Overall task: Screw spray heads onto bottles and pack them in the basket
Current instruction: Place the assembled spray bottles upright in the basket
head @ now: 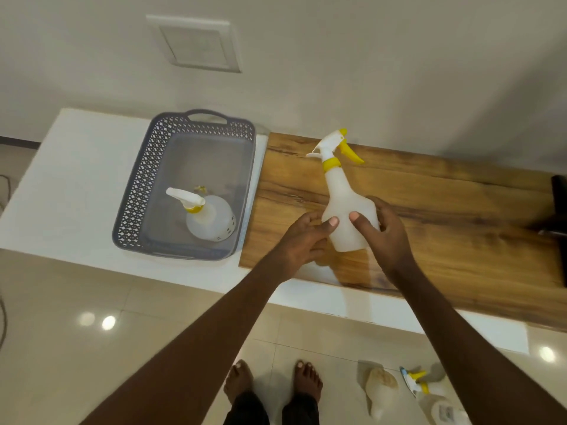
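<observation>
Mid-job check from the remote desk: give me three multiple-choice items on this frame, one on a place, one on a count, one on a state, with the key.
1. Where is the grey basket?
A. on the floor
B. on the white counter, left of the wooden board
C. on top of the wooden board

2. How many spray bottles are in the basket?
A. none
B. one
C. three

3. What is the state of the held bottle?
A. spray head fitted, gripped by both hands
B. no spray head, lying flat
C. standing alone, untouched

Key: 1 B, the basket sits on the white counter beside the wooden board. 2 B, a single bottle in the basket stands near its front corner. 3 A, the yellow and white spray head sits on its neck, and the left hand and right hand grip its body.
</observation>
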